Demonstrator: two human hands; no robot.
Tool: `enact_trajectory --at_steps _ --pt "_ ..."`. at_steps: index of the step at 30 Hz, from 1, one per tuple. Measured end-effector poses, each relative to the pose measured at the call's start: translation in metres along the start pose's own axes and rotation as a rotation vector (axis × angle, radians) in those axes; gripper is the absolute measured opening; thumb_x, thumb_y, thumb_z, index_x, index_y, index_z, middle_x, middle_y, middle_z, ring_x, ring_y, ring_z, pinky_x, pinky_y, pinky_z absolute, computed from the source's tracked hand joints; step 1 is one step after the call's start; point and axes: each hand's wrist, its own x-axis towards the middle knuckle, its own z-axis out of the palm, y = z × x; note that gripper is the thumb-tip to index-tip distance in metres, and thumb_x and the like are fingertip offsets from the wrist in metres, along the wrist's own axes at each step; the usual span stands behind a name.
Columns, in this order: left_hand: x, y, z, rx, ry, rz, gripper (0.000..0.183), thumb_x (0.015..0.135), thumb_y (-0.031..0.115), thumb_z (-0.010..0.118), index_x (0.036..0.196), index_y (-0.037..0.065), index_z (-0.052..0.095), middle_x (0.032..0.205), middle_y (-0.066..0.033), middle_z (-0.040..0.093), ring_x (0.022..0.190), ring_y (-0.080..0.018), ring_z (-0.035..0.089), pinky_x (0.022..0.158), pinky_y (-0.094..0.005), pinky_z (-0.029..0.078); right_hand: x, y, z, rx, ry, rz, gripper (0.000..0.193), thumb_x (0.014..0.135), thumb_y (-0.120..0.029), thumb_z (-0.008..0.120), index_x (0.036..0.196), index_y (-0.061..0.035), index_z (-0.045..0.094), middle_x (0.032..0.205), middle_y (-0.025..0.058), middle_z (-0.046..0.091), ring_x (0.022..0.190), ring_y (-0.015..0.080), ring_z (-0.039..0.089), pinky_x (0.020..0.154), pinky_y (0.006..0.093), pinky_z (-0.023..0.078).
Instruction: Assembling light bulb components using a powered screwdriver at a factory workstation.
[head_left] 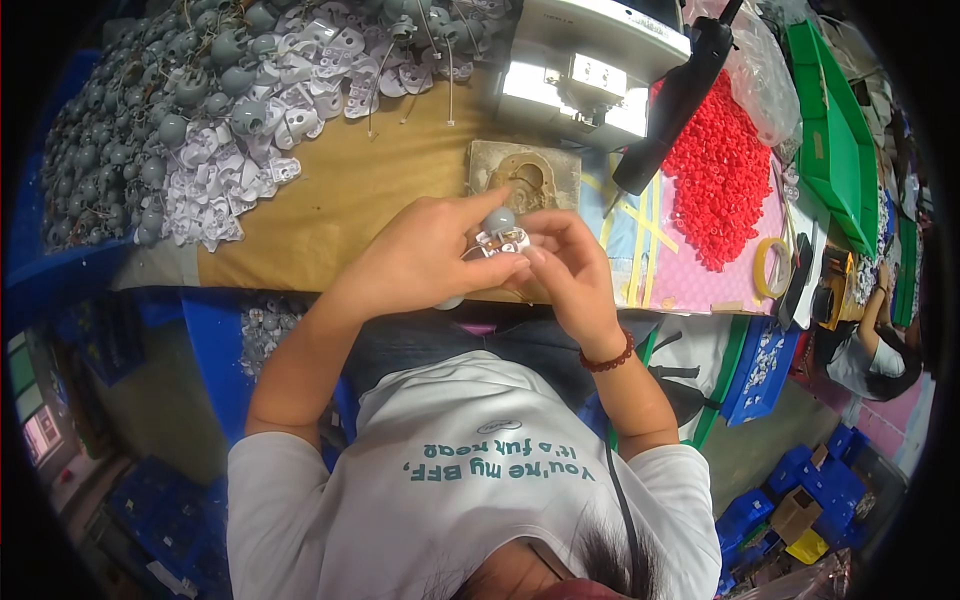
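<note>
Just in front of my body, both hands hold a small white plastic part with a grey round piece [500,221] on it. My left hand [425,245] grips it from the left, its thumb along the lower edge and its index finger stretched past it. From the right, the thumb and fingers of my right hand [572,268] pinch the white plastic part [503,242]. Small details inside the part are too fine to make out. Right behind my hands lies a tan block fixture [552,168] with a rounded hollow.
Grey round parts [95,150] and white plastic pieces [215,195] are heaped at the left. A black electric screwdriver [690,85] slants beside a white metal machine [590,60]. To the right are red parts [715,170], a tape roll [771,267] and a green tray [832,130]; another person [872,355] sits beyond.
</note>
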Motion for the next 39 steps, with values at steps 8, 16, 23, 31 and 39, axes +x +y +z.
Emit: enact_trajectory --at_steps 8,16,23,31,39 --pt "-0.004 0.003 -0.011 -0.083 -0.232 -0.026 0.079 0.074 0.024 0.087 0.142 0.003 0.052 0.081 -0.001 0.059 0.071 -0.0085 0.049 0.065 -0.0248 0.044 0.006 -0.005 -0.008 -0.96 -0.199 -0.775 0.045 0.068 0.006 0.077 0.111 -0.0011 0.068 0.112 0.0158 0.063 0.095 0.0312 0.063 0.079 0.036 0.053" --pt "-0.019 -0.007 0.015 0.13 0.246 0.293 0.044 0.073 0.009 0.082 0.112 0.004 0.063 0.101 -0.0094 0.064 0.096 -0.0256 0.06 0.085 -0.0348 0.048 0.004 0.007 -0.014 -0.872 -0.026 -0.838 0.035 0.075 0.003 0.079 0.107 0.0028 0.066 0.104 0.0192 0.067 0.086 0.0286 0.069 0.073 0.0328 0.055" --pt "-0.017 -0.021 0.02 0.059 0.311 0.371 0.032 0.071 -0.002 0.08 0.096 0.004 0.062 0.096 -0.0093 0.064 0.097 -0.0279 0.061 0.084 -0.0362 0.049 0.001 0.003 -0.011 -0.957 -0.054 -0.874 0.042 0.07 0.006 0.079 0.11 0.0007 0.067 0.11 0.0195 0.065 0.089 0.0305 0.067 0.074 0.0352 0.054" --pt "-0.019 -0.027 0.019 0.062 0.324 0.42 0.029 0.069 -0.009 0.076 0.09 0.004 0.061 0.092 -0.0094 0.063 0.097 -0.0289 0.062 0.083 -0.0368 0.05 0.004 0.01 -0.013 -1.008 -0.138 -1.001 0.042 0.069 0.003 0.078 0.11 -0.0014 0.07 0.112 0.0196 0.063 0.091 0.0324 0.067 0.076 0.0378 0.055" --pt "-0.02 -0.032 0.023 0.069 0.326 0.459 0.033 0.069 -0.009 0.077 0.095 0.005 0.064 0.093 -0.009 0.062 0.097 -0.0286 0.062 0.082 -0.0364 0.05 0.004 0.008 -0.011 -1.03 -0.123 -0.966 0.043 0.067 0.004 0.079 0.109 -0.0014 0.069 0.111 0.0194 0.064 0.09 0.0326 0.067 0.074 0.0371 0.056"
